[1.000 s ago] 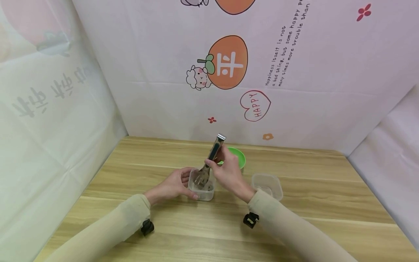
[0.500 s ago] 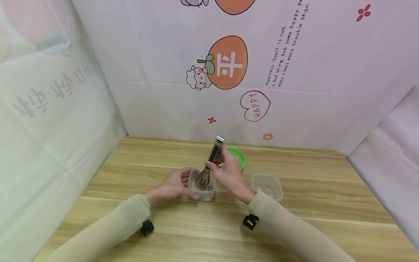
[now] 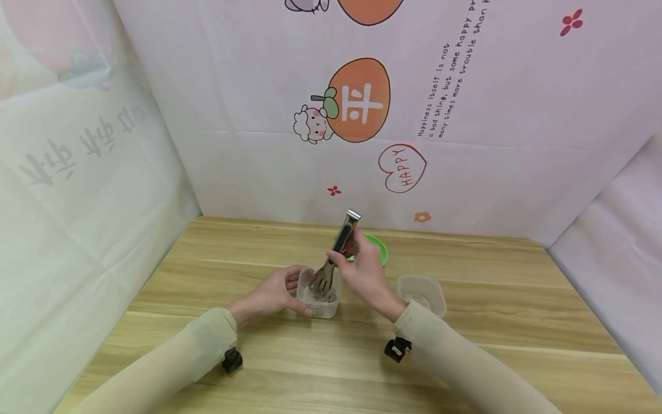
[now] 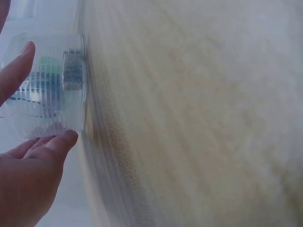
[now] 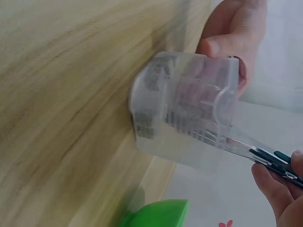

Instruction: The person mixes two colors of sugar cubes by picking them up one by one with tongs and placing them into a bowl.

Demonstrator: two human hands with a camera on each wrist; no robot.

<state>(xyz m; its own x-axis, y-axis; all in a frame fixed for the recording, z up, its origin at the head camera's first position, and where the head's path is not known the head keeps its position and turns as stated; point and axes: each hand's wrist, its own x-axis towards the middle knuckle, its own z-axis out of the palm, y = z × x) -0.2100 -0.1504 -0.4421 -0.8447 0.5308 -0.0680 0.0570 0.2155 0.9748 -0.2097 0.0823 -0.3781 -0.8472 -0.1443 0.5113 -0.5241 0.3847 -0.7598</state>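
Observation:
My left hand (image 3: 271, 293) holds a clear plastic container (image 3: 324, 310), thumb on the near side and fingers behind. In my right hand (image 3: 364, 273) is a pair of metal food tongs (image 3: 345, 233) with dark grip inserts, held tilted. Their slotted heads reach down inside the container. A grey speckled block (image 4: 72, 71) lies at the container's bottom in the left wrist view. Dark grey pieces (image 5: 144, 125) show blurred through its wall in the right wrist view. Whether the tongs pinch any piece, I cannot tell.
A second clear plastic container (image 3: 434, 293) stands to the right, partly behind the right forearm. Behind my right hand sits a green bowl (image 3: 383, 248), half hidden. The wooden table (image 3: 491, 356) ends at a printed white cloth wall (image 3: 248, 161).
The tongs have risen slightly and shifted a little to the right with my right hand, their heads still inside the container. My left hand and the container have stayed in place.

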